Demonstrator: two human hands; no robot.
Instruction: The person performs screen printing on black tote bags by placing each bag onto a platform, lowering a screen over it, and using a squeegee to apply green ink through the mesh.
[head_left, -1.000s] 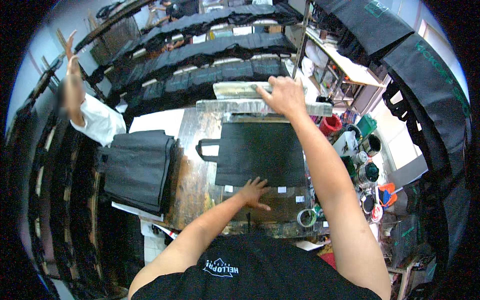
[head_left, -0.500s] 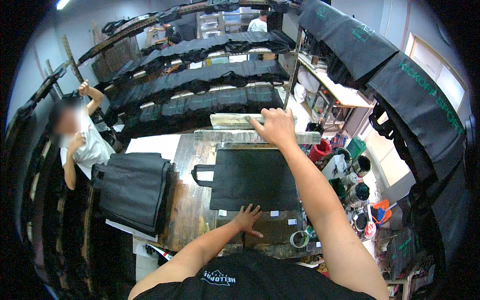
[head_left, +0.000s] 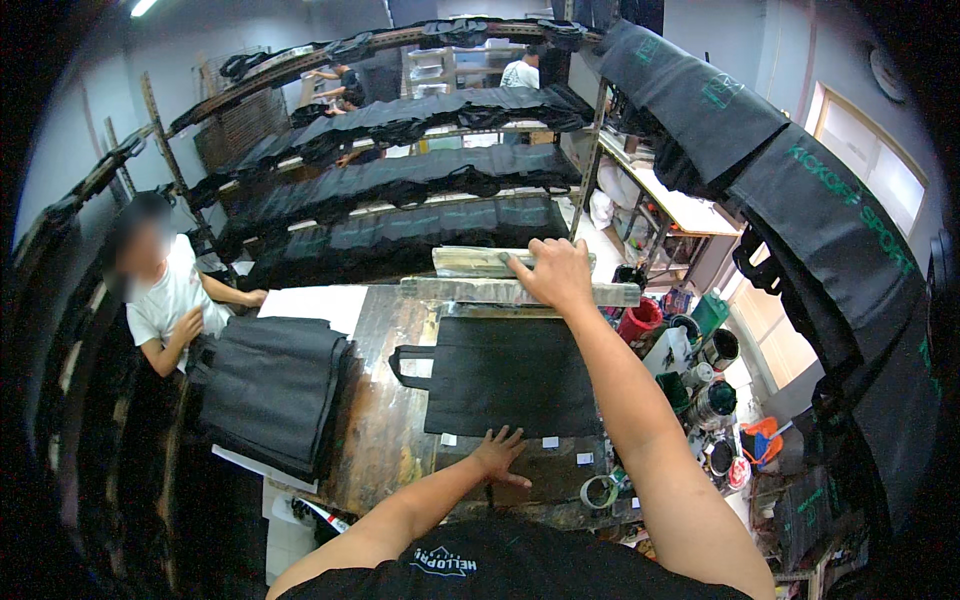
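A black fabric bag [head_left: 510, 375] lies flat on the worktable, its loop handle [head_left: 408, 367] pointing left. My left hand [head_left: 500, 458] rests with fingers spread at the bag's near edge, fingertips touching it. Beyond the bag, my right arm reaches over its right side. My right hand [head_left: 555, 275] is closed over the upper edge of a worn, pale wooden frame [head_left: 470, 262], thumb on the near side. Just below it runs a second stained bar [head_left: 450, 290]. Small white squares [head_left: 550, 442] are stuck to the table near the bag.
A stack of black bags [head_left: 265, 390] stands at left, with a white sheet [head_left: 315, 305] behind it. A co-worker [head_left: 165, 300] is beside the stack. Racks of hanging black bags [head_left: 400, 180] surround the table. Paint pots [head_left: 715, 400] and a tape roll [head_left: 598, 491] are at right.
The view has tilted, so the scene sits slightly lower. The co-worker has lowered a raised arm toward the white sheet. My hands keep their places on the frame and the bag's edge.
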